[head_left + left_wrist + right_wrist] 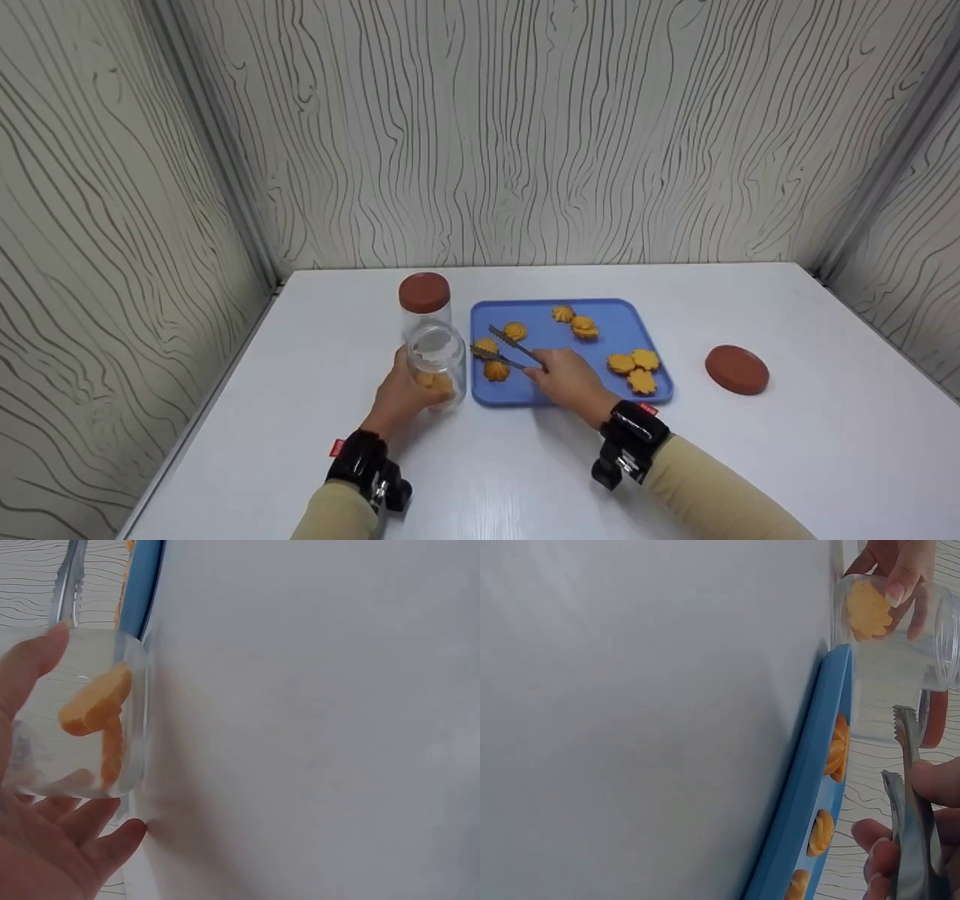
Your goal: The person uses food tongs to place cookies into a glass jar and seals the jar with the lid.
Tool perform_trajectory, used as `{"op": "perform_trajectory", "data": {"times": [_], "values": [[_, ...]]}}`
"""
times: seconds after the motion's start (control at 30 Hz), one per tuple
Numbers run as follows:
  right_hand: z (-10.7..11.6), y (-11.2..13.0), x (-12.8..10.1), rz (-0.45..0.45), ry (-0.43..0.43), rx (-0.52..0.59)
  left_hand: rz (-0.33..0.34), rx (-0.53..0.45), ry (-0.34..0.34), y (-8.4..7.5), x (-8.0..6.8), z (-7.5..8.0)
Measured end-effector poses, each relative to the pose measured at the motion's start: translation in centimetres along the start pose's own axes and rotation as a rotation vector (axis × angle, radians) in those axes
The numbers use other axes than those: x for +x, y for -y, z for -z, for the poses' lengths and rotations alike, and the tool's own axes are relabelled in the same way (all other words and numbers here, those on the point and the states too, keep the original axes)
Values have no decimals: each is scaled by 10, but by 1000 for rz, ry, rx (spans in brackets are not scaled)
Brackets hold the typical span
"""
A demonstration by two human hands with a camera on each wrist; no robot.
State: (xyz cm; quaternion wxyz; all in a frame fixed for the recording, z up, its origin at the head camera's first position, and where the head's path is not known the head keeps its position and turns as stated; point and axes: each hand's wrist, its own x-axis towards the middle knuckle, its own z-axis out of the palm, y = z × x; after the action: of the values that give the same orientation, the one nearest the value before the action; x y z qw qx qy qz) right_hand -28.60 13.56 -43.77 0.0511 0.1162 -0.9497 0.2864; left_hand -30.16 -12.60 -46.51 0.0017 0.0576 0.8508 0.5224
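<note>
Head: clear jar [444, 361] gripped by left hand [400, 395], just left of blue tray [577, 375]. Tongs [517, 346] held in right hand [570, 382], long axis angled left and away, tips spread near tray's left-side cookies [496, 370]; jar lies left of tips. Right hand is nearer those cookies.

Left wrist: jar spanned by thumb and fingers, cookies seen inside.

Right wrist: tongs pinched, nothing seen between tips.

Left hand [401, 394] grips open-topped jar [436, 351] holding cookies [441, 385] beside left edge of blue tray [619, 322]. Right hand [571, 381] holds tongs [517, 346] above tray's left side. Three biscuits [643, 361] cluster near tray's front-right corner. Lidded jar [424, 293] stands toward tabletop's [262, 450] back edge; loose lid [737, 370] right of tray.
</note>
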Motion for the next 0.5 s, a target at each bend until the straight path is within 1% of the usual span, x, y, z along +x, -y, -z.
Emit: {"op": "perform_trajectory", "data": {"times": [0.33, 0.5], "values": [[-4, -1, 6, -24, 19, -43, 21, -42, 12, 1, 0, 0], [-7, -3, 8, -28, 27, -84, 32, -41, 14, 1, 0, 1]]}}
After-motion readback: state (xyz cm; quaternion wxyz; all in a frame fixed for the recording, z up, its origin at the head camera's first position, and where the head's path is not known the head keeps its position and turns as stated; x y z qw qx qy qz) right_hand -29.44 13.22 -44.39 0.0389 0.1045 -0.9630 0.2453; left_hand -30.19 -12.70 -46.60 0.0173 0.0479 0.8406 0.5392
